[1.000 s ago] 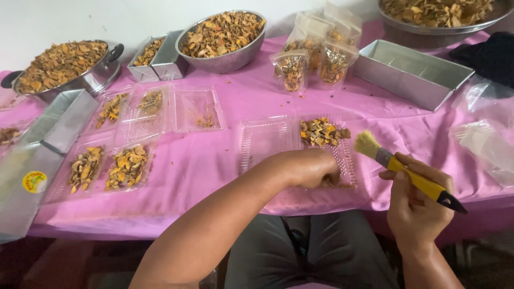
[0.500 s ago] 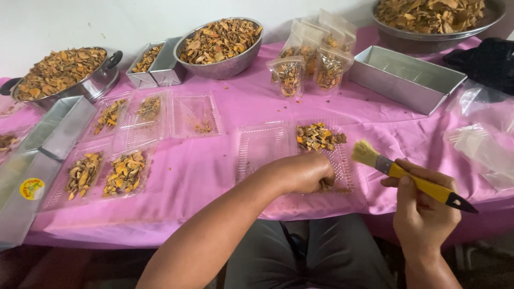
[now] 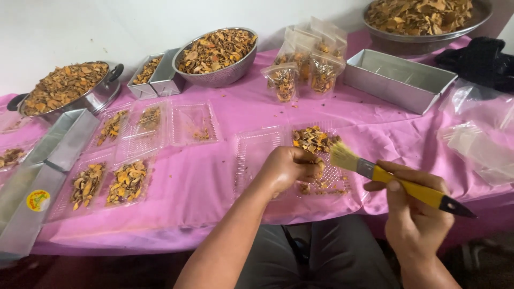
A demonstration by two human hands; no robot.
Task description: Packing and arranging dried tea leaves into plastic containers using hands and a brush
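One brush [image 3: 393, 179], yellow handle, pale bristles, grasped in my right hand [image 3: 415, 214], bristles pointing left just beside my left hand [image 3: 292, 168]. Left grip clenched over the open clear clamshell tray [image 3: 292, 160] on the pink-covered counter [image 3: 214, 176]; can't tell what's inside the fist. The tray's right half holds one pile of dried orange-brown chips [image 3: 315, 139] plus loose crumbs; its left half is bare. Three metal bowls of the same chips: left pan [image 3: 67, 88], middle bowl [image 3: 217, 53], far right basin [image 3: 423, 16]. Two small metal tins [image 3: 155, 72] side by side, one with chips. One long empty metal tin [image 3: 399, 80] on the right. Cluster of filled clear bags [image 3: 305, 61] behind my tray. More clear trays [image 3: 139, 144] to the left, several with chips. Loose plastic bags [image 3: 479, 134] and a black cloth [image 3: 479, 61] far right. My left forearm hides the tray's near edge.
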